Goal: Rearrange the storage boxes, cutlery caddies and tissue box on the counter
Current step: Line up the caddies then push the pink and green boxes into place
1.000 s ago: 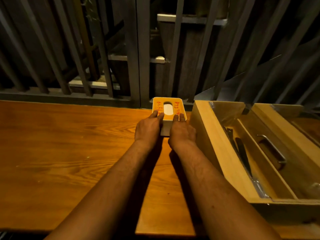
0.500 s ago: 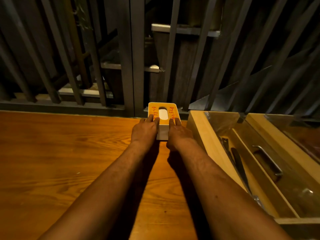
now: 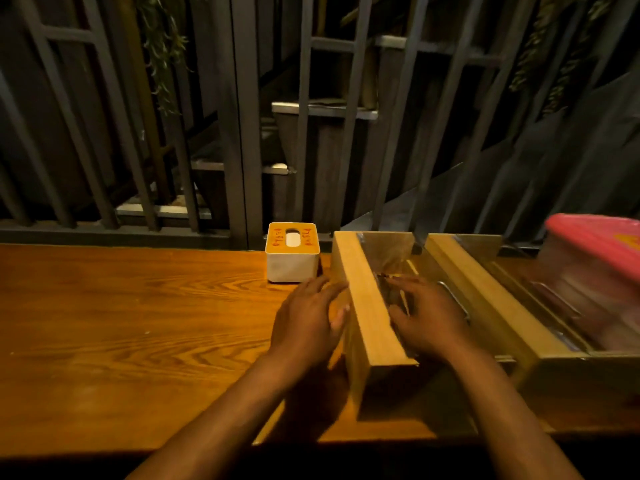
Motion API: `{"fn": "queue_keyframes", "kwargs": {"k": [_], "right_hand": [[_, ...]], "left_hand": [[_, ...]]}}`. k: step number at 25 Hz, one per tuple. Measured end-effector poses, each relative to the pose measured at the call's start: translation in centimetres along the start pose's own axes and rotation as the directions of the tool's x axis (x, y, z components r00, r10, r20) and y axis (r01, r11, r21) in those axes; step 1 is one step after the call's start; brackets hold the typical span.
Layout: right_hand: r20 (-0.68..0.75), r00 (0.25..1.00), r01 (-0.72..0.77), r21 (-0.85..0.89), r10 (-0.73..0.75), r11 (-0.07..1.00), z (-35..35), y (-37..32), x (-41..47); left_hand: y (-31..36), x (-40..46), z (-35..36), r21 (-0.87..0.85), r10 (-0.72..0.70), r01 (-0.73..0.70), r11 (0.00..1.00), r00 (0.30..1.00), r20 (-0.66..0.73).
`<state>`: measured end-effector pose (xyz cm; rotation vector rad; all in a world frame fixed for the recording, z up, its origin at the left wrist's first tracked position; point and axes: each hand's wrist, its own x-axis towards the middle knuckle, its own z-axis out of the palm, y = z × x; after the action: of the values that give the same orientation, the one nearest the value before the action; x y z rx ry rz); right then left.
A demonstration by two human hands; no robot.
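A small tissue box [image 3: 292,252], white with an orange lid and an oval slot, stands alone at the counter's far edge. To its right a wooden cutlery caddy [image 3: 369,306] holds cutlery and a metal handle. My left hand [image 3: 308,320], fingers apart, lies against the caddy's left outer wall. Over the caddy's inside hovers my right hand [image 3: 427,315], fingers spread, holding nothing. A second wooden caddy [image 3: 485,306] adjoins on the right. At the far right sits a clear storage box with a pink lid [image 3: 599,251], blurred.
The wooden counter [image 3: 121,323] stretches bare to the left of the tissue box. Dark vertical slats [image 3: 242,116] rise just behind its far edge. The near counter edge runs below my forearms.
Both hands have let go of the tissue box and moved right to the first cutlery caddy. The view has shifted, bringing the pink-lidded box into sight.
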<state>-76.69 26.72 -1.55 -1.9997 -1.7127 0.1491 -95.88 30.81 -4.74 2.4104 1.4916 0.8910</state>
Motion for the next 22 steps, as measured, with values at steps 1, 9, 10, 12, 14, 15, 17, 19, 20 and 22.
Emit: {"fn": "queue_keyframes", "kwargs": {"k": [1,9,10,12,14,15,17,19,20,22], "right_hand": [[0.014,1.0,-0.022,-0.001,0.022,1.0,-1.3,2.2,-1.4],[0.302,0.938,0.173,0.022,-0.172,0.985,-4.2,12.0,-4.4],[0.264,0.945,0.199,0.002,-0.192,0.98,-3.7,12.3,-4.3],[0.234,0.951,0.206,0.006,-0.202,0.978,-3.3,12.4,-4.0],[0.244,0.948,0.205,0.013,-0.202,0.979,-3.1,12.5,-3.5],[0.247,0.948,0.204,0.013,-0.201,0.979,-3.0,12.5,-3.1],[0.248,0.947,0.208,0.012,-0.204,0.978,-2.8,12.1,-2.0],[0.249,0.949,0.2,0.007,-0.196,0.98,-2.4,11.6,-1.0],[0.251,0.95,0.19,0.004,-0.185,0.982,-2.2,11.4,-0.6],[0.247,0.952,0.182,0.007,-0.178,0.983,-1.8,11.1,0.1]], "left_hand": [[1.9,-1.3,0.3,-0.031,0.018,-0.017,0.999,1.0,0.003],[8.7,-6.0,4.7,0.166,-0.046,0.025,0.986,0.992,0.12],[8.7,-6.1,4.9,0.195,-0.059,0.035,0.98,0.991,0.122],[8.7,-5.9,4.8,0.221,-0.081,0.051,0.974,0.988,0.132],[8.8,-5.5,4.8,0.234,-0.093,0.061,0.97,0.987,0.129],[8.7,-5.2,4.9,0.235,-0.092,0.061,0.97,0.988,0.126],[8.3,-4.4,5.0,0.231,-0.083,0.055,0.971,0.99,0.114],[7.5,-3.4,5.0,0.227,-0.07,0.044,0.973,0.992,0.108],[7.1,-3.0,4.9,0.227,-0.067,0.041,0.973,0.992,0.107],[6.4,-2.2,4.9,0.235,-0.064,0.037,0.971,0.992,0.109]]}}
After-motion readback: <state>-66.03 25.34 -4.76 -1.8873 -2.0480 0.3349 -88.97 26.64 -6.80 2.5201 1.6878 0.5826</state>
